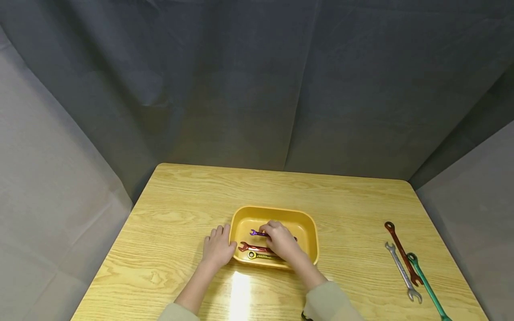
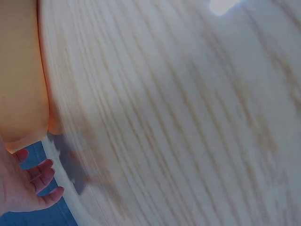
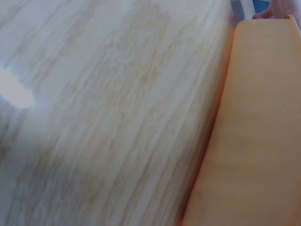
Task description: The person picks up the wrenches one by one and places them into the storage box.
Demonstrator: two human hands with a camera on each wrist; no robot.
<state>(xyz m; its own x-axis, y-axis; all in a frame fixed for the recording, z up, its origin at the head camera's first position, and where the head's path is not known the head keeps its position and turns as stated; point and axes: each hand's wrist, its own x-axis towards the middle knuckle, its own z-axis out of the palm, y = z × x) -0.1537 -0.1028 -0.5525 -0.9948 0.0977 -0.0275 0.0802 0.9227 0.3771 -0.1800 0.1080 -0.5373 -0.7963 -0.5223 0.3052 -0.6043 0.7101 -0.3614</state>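
My right hand reaches into a yellow plastic tub and pinches a small purple wrench, whose open end sticks out left of the fingers. Below it in the tub lie a red wrench and a yellow-green ratcheting wrench, both partly covered by this hand. My left hand rests against the tub's left side, the thumb at the rim and the fingers outside. In the left wrist view, the left hand's fingers are loosely spread beside the tub's corner.
On the wooden table at the right lie a dark red wrench, a silver wrench and a long green wrench. Part of a dark object shows beside the right sleeve. Grey cloth hangs behind the table.
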